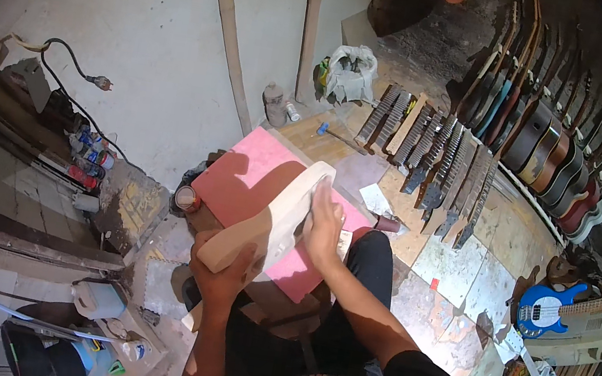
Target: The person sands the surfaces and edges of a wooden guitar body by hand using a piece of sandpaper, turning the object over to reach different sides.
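Left hand (223, 274) gripping unfinished guitar body (277, 216) low, right hand (324, 223) flat, hiding its upper edge

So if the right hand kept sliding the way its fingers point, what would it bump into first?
The right hand lies flat on the unfinished wooden guitar body, fingers pointing up and away. It would probably slide off the body's top end onto the pink board, though depth is hard to judge.
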Tool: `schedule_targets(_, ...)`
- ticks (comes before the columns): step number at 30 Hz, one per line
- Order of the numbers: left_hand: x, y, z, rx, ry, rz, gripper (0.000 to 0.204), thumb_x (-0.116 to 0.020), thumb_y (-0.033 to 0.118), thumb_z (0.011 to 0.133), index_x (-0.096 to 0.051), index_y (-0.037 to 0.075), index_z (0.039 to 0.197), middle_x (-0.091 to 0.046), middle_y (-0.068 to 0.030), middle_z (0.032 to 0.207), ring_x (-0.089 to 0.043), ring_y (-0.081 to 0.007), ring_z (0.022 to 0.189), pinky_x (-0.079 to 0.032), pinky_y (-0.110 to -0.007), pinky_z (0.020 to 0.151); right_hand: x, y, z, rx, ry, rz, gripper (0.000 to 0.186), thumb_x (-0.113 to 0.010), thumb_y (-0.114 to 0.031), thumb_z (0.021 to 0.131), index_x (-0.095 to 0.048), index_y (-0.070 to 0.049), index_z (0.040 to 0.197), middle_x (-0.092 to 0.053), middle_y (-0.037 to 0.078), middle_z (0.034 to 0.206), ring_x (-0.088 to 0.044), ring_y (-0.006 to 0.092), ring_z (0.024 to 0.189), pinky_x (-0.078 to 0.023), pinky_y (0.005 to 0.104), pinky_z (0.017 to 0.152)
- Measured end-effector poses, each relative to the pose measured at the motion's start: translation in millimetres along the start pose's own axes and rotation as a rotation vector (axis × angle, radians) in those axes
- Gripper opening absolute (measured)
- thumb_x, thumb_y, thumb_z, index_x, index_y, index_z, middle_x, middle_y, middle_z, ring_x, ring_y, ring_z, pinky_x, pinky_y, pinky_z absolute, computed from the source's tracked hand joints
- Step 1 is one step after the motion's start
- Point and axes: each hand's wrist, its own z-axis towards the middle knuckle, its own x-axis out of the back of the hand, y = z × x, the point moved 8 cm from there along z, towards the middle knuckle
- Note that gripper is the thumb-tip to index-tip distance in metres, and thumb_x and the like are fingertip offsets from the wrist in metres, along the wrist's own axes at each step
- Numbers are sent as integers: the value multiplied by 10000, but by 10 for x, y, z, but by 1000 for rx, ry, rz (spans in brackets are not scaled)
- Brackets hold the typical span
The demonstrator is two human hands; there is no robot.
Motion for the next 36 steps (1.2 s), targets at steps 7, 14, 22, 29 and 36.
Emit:
schedule_targets(7,-4,-67,-8,-63,-10,51,438,-923,88,801,-599,38,1092,-675,-62,997,-667,-154,915,-560,-334,818,-71,-157,-83,115,-242,245,622,-619,20,830,-644,-103,1439,-661,165,1432,-611,346,788,-516,455,781)
schedule_targets(14,-92,-16,41,-95,-23,47,456,-937,108,783,-602,37,1084,-680,-65,1000,-677,-157,913,-571,-342,811,368,-680,-15,468,-436,47,706,-708,-52,807,-598,-140,1498,-519,105,1608,-652,345,811,-546,407,778)
schedule_targets(22,-84,48,-56,0,-45,-51,475,-943,120,772,-608,26,1096,-686,-78,1003,-680,-160,893,-576,-336,804,362,-417,228,169,-471,-90,589,-663,-79,858,-628,-121,1445,-749,197,1171,-708,407,861,-591,476,749)
schedule_targets(29,-49,32,-174,-34,-73,-16,493,-940,116,763,-602,30,1112,-691,-85,1016,-682,-161,914,-578,-339,814,578,-159,505,216,-296,-33,465,-683,-65,830,-721,-110,1291,-761,157,1029,-713,371,815,-589,457,710)
schedule_targets(36,64,-24,-207,19,-43,-38,490,-945,123,768,-600,33,1103,-679,-68,1008,-665,-144,911,-570,-334,824,572,-456,292,289,-376,5,435,-663,-44,871,-738,-147,1286,-762,119,1218,-724,338,910,-606,430,792)
